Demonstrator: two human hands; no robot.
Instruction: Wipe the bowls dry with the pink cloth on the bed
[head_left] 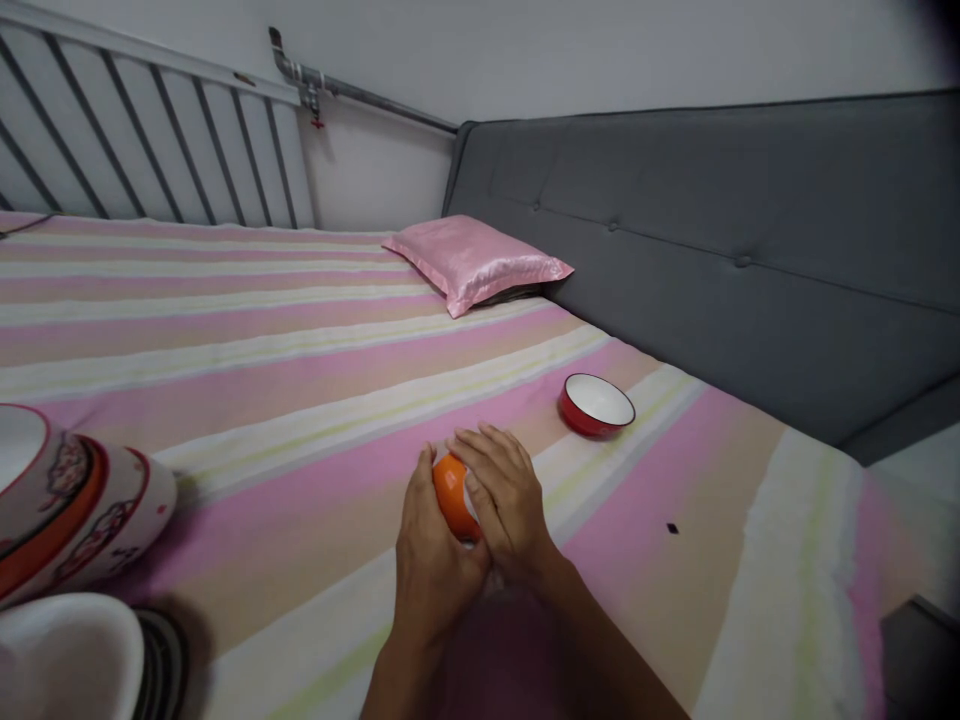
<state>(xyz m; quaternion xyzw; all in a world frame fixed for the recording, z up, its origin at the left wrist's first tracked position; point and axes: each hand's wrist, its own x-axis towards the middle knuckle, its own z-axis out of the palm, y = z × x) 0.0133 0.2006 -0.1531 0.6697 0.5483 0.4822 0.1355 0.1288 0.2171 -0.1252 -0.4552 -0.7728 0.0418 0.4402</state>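
Between my two hands is a glossy orange bowl (pixel 451 492), with much of it covered by my fingers and palms. My left hand (pixel 429 565) wraps round its left side and underside. On the other side, my right hand (pixel 511 500) lies over the bowl with its fingers bent together. A bit of white shows beside the right fingers and below the bowl; what it is, I cannot make out. Just beyond my right hand, a small red bowl (pixel 585 418) with a white inside stands upright on the striped bedsheet (pixel 315 440).
Several stacked patterned bowls (pixel 112 510) stand at the left edge. Nearer to me are a white bowl (pixel 67 650) and dark stacked rims (pixel 161 660). A pink pillow (pixel 480 260) lies by the grey headboard (pixel 712 220). A small dark piece (pixel 672 528) lies right of my hands.
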